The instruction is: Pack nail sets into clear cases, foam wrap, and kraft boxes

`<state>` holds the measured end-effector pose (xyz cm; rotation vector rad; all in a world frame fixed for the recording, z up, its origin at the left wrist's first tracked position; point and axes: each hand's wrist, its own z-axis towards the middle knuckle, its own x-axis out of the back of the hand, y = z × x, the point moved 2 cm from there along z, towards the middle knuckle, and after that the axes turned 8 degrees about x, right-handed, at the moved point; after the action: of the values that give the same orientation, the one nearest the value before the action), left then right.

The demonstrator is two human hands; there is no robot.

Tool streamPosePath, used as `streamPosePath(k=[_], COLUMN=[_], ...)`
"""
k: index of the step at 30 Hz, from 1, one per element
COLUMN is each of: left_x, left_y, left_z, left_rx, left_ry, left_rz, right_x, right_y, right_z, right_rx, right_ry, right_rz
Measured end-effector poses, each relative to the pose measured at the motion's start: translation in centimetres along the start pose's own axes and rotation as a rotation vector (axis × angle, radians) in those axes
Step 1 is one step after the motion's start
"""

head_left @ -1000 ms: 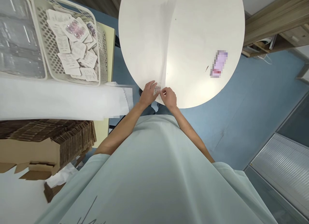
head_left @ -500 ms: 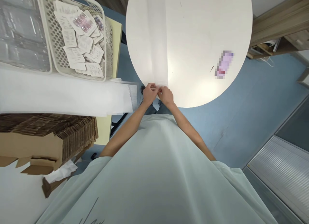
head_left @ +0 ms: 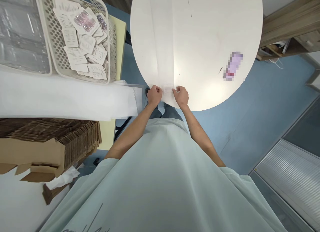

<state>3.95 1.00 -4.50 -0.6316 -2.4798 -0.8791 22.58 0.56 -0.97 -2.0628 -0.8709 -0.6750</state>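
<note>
A long white paper sheet point(head_left: 162, 42) lies across the round white table point(head_left: 212, 32), running away from me. My left hand point(head_left: 153, 95) and my right hand point(head_left: 181, 96) pinch its near end at the table's front edge, one at each corner. Between them a small clear packet point(head_left: 167, 90) seems to lie wrapped under the paper; it is hard to make out. Both hands have their fingers curled closed.
A perforated white basket point(head_left: 50, 32) of printed cards and nail-tip packets point(head_left: 85, 35) stands at the left. Beside it is a clear plastic tray point(head_left: 20, 28). White foam sheets point(head_left: 62, 98) and stacked cardboard point(head_left: 50, 138) lie lower left. A blurred purple item point(head_left: 233, 66) rests on the table.
My hands were together over the small packet; they have moved apart to the corners of the paper's near end, and the paper now lies flatter along the table.
</note>
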Motion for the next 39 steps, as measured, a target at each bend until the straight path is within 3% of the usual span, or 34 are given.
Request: streamPosePath(k=[9, 20, 22, 24, 27, 29, 39], left_x=[-0.6, -1.5, -1.3, -1.2, -1.5, -1.8, -2.0], left_y=[0.3, -0.4, -0.4, -0.2, -0.3, -0.6, -1.4], left_z=[-1.0, -0.6, -0.8, -1.1, -1.5, -1.7, -1.6], left_rx=[-0.052, -0.049, -0.127, -0.300, -0.582, -0.691, -0.784], left_ry=[0.033, 0.093, 0.107, 0.071, -0.101, -0.202, -0.269], left_rz=[0.148, -0.014, -0.001, 0.029, 0.100, 0.153, 0.271], right_x=[-1.0, -1.1, -1.1, -1.1, -1.0, -0.9, -0.6], right_y=[-0.1, 0.0, 0.0, 0.1, 0.1, 0.1, 0.7], right_z=[1.0, 0.8, 0.9, 1.0, 1.2, 1.4, 2.7], right_rx=[-0.019, -0.028, -0.024, -0.014, -0.018, -0.025, -0.033], right_ry=[-0.062, -0.038, -0.033, -0.030, -0.030, -0.032, -0.035], right_rz=[0.029, 0.132, 0.156, 0.178, 0.194, 0.203, 0.222])
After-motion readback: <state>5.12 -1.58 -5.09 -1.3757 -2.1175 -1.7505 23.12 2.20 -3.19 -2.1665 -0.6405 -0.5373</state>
